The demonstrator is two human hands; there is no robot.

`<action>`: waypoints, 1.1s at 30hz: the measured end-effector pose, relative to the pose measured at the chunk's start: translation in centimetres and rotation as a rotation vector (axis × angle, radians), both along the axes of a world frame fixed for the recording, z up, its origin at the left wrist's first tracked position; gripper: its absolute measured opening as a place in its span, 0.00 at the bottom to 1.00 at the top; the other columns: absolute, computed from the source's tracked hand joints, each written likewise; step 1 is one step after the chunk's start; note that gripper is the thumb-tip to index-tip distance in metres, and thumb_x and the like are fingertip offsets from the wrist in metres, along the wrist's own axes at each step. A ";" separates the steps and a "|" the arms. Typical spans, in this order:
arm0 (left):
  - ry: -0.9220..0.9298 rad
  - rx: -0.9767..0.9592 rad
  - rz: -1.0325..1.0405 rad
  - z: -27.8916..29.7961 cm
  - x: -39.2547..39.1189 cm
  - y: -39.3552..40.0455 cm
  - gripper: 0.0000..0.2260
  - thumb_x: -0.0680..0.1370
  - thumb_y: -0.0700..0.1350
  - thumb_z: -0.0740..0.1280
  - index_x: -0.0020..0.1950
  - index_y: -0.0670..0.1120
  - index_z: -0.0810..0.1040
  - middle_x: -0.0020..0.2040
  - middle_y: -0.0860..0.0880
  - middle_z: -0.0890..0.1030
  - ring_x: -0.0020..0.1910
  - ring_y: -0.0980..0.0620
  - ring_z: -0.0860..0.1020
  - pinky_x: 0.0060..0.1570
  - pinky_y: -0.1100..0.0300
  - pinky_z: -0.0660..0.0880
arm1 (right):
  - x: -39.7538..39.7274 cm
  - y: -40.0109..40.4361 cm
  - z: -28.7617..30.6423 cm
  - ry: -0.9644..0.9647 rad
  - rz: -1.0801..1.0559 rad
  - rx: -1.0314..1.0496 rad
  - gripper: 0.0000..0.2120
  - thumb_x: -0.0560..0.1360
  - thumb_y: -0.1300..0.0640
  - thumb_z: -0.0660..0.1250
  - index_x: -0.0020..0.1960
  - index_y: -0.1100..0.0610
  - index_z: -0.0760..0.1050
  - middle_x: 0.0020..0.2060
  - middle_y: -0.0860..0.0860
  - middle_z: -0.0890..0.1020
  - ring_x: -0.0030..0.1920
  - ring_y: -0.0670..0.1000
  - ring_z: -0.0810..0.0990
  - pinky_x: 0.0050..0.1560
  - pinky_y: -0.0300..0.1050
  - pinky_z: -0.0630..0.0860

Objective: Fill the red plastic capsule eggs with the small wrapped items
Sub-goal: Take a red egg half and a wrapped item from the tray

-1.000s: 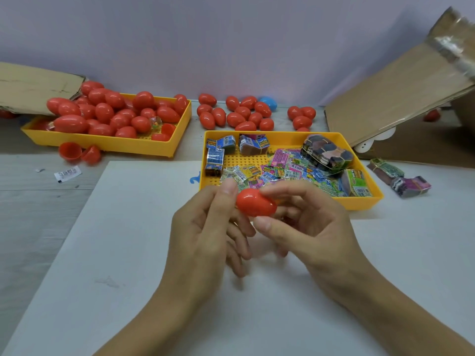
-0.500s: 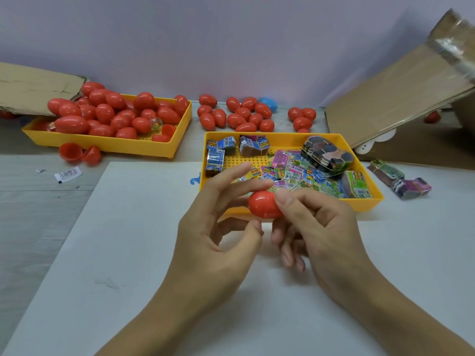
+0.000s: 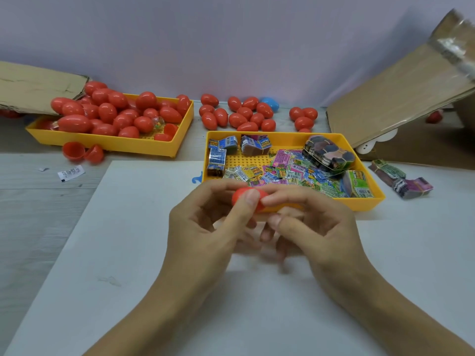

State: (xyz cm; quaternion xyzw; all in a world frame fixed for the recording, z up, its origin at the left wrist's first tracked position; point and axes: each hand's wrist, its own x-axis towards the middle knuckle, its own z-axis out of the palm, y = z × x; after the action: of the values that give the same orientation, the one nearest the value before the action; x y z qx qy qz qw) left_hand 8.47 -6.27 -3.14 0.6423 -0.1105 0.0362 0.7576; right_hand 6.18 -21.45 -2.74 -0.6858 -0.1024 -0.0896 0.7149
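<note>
You held one red capsule egg (image 3: 246, 199) between both hands, just in front of the near wall of the yellow tray (image 3: 288, 141) that carried the small wrapped items (image 3: 285, 173). Your left hand (image 3: 205, 232) pinched the egg, the thumb lying across its front and the forefinger curled over its top. Your right hand (image 3: 316, 222) met it from the other side, forefinger tip touching the egg's right end; the lower fingers were blurred, so I could not tell how they lay, though the hand seemed to grip the egg as well. Both hands hung above the white sheet (image 3: 144, 253) covering the table.

Inside that tray, blue packets stood along the left wall, loose pink and green wrappers were spread over the floor, and a banded bundle (image 3: 326, 155) sat toward the far right corner. A second yellow tray (image 3: 115, 143), far left, was heaped with closed red eggs (image 3: 113, 114). An opened egg's halves (image 3: 83, 152) lay just in front of it. More red eggs and one blue egg (image 3: 271, 103) lay loose by the wall. Two banded bundles (image 3: 401, 178) rested on the sheet right of the near tray, beneath a slanting cardboard flap (image 3: 401, 98).
</note>
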 end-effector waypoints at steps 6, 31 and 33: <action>-0.209 0.009 -0.060 -0.5 0.1 -0.1 0.23 0.71 0.32 0.72 0.63 0.46 0.73 0.56 0.47 0.82 0.52 0.47 0.83 0.48 0.59 0.79 | 0.2 0.0 0.1 0.121 -0.083 0.049 0.11 0.73 0.44 0.68 0.46 0.51 0.82 0.31 0.53 0.80 0.23 0.50 0.74 0.19 0.38 0.67; -0.079 -0.043 0.112 -0.5 -0.1 0.0 0.08 0.73 0.44 0.73 0.52 0.48 0.82 0.48 0.43 0.85 0.47 0.44 0.85 0.44 0.59 0.82 | 0.6 -1.2 -0.8 -0.284 -0.562 -0.693 0.06 0.74 0.59 0.68 0.51 0.53 0.80 0.49 0.47 0.78 0.51 0.49 0.76 0.49 0.46 0.75; -0.111 -0.027 0.138 -0.4 -0.1 0.2 0.09 0.75 0.46 0.73 0.54 0.49 0.83 0.52 0.40 0.84 0.51 0.42 0.84 0.48 0.55 0.82 | 0.9 -1.2 -0.8 -0.248 -0.620 -0.906 0.16 0.75 0.44 0.67 0.55 0.54 0.82 0.55 0.49 0.77 0.58 0.52 0.71 0.58 0.48 0.71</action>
State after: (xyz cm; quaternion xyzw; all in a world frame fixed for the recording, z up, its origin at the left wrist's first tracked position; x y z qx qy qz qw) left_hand 8.38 -6.11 -3.53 0.6350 -0.1074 0.1255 0.7546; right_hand 7.03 -22.70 -3.52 -0.9067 -0.0078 -0.3226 0.2716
